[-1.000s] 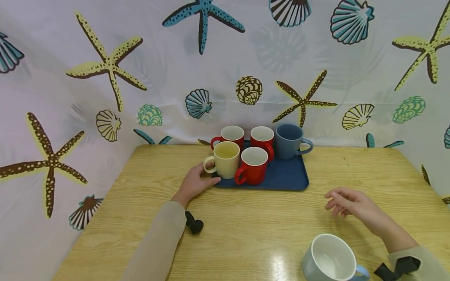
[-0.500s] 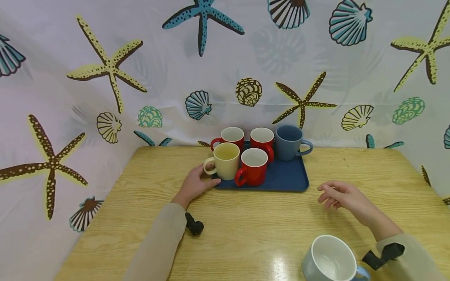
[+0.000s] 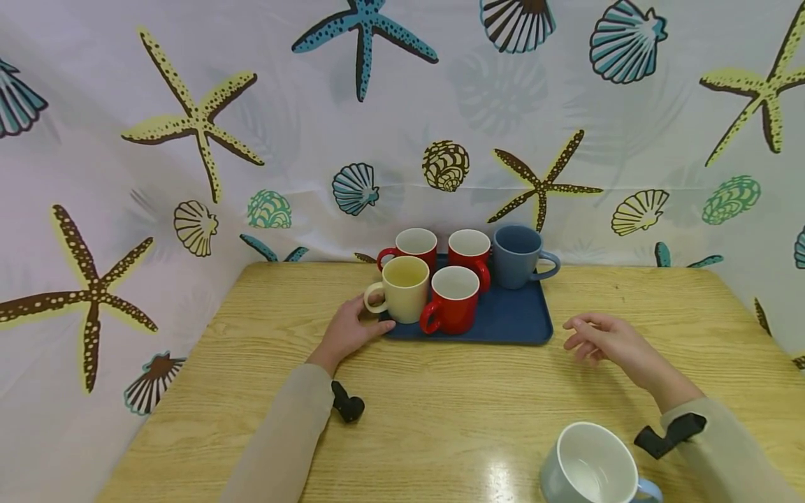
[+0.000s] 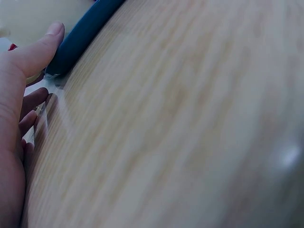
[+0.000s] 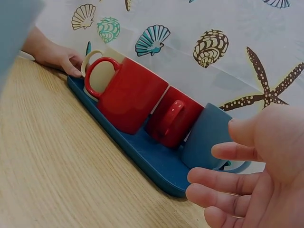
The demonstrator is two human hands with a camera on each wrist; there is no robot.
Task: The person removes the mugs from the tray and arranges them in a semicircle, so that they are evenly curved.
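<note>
At the blue tray's [image 3: 512,325] front left corner, my left hand [image 3: 346,328] grips, thumb on the rim and fingers along the left side, partly hidden. Beside it on the tray stands a cream mug [image 3: 405,297], its handle over the fingers. A red mug [image 3: 455,304] stands front centre; two more red mugs and a blue mug [image 3: 518,262] line the back. My right hand [image 3: 613,346] hovers right of the tray, fingers loosely bent and holding nothing. In the right wrist view, that hand [image 5: 256,175] is near the tray's right front corner.
A light blue mug [image 3: 588,464] with a white inside stands on the wooden table [image 3: 440,412] at the front right, near my right forearm. A patterned cloth [image 3: 402,119] hangs right behind the tray and along the sides.
My right hand has moved left and slightly forward, closer to the tray's right side. The left hand, tray and mugs have stayed in place.
</note>
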